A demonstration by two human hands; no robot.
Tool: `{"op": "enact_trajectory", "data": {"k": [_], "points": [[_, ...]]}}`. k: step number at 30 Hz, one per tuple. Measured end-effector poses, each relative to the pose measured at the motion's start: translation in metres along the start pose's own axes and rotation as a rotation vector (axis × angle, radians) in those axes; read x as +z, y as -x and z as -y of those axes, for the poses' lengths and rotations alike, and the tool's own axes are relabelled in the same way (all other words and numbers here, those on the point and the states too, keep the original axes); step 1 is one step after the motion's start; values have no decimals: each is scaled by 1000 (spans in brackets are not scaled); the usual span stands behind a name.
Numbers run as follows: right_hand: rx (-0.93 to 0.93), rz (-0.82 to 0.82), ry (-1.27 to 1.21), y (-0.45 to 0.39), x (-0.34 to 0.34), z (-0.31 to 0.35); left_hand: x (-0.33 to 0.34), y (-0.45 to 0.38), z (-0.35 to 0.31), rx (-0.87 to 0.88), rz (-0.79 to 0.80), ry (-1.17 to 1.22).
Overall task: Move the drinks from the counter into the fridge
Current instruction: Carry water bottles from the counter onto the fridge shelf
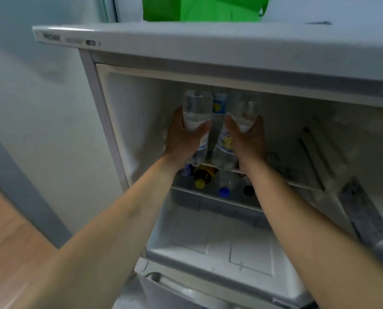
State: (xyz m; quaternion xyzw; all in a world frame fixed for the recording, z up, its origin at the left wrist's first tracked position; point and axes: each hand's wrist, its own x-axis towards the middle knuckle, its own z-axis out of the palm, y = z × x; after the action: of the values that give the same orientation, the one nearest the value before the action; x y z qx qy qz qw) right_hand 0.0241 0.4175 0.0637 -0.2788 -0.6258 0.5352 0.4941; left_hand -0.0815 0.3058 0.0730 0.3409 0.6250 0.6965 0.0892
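Loading well advanced: left hand (184, 137) and right hand (246, 139) each grip a clear bottle (195, 110) inside the fridge (208, 43); several drinks (224, 186) sit below; counter unseen.

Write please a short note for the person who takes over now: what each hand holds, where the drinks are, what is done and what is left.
Left hand: grips a clear bottle inside the open fridge, above the upper shelf.
Right hand: grips a second clear bottle beside it.
Between them a bottle with a yellow label lies on that shelf.
Done: on the shelf below are a yellow-capped bottle, a blue-capped bottle and others.
Left: set down both held bottles and let go. The counter is out of view, so I cannot tell if more drinks wait there.
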Motion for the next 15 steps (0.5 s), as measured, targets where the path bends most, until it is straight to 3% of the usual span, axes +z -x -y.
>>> {"op": "enact_trajectory", "data": {"k": [15], "points": [[-10, -84, 173, -84, -22, -22, 63, -70, 43, -50, 40, 73]]}}
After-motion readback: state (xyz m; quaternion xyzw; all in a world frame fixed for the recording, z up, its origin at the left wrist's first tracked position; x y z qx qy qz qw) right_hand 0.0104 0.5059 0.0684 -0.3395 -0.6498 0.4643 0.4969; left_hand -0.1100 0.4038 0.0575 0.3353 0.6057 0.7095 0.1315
